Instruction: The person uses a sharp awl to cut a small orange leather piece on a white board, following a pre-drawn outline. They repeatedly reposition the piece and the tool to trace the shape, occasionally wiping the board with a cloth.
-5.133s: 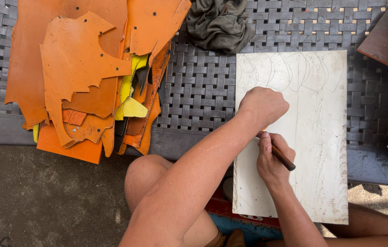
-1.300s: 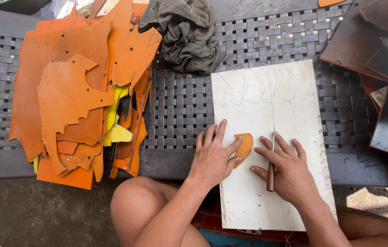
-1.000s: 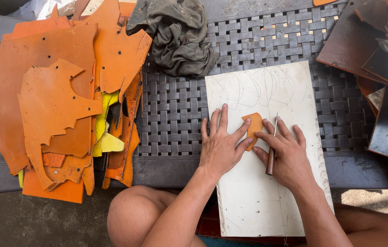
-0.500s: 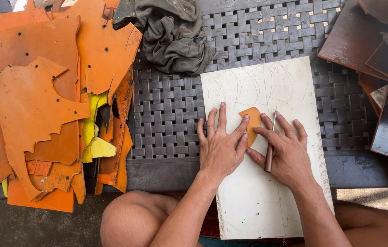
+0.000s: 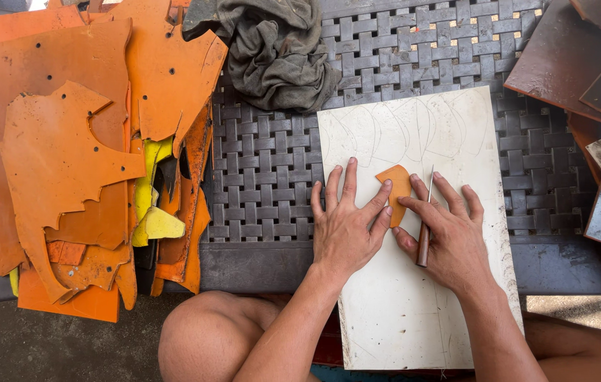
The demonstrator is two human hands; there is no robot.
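Note:
A small orange leather piece (image 5: 396,187) lies on a white cutting board (image 5: 414,318) that rests on a dark woven plastic surface (image 5: 265,177). My left hand (image 5: 346,223) lies flat with fingers spread, its fingertips pressing the piece's left edge. My right hand (image 5: 442,230) presses the piece from the right and keeps a thin knife with a brown handle (image 5: 424,240) between its fingers, blade pointing away from me.
A pile of large orange and yellow leather scraps (image 5: 81,155) lies at the left. A crumpled grey-green cloth (image 5: 272,49) sits at the top. Dark brown leather sheets (image 5: 584,85) are stacked at the right. My bare knee (image 5: 208,339) is below the board.
Both hands have brought the small orange piece onto the board and now press it flat; earlier the right hand held the knife alone over the bare board. The view has shifted slightly.

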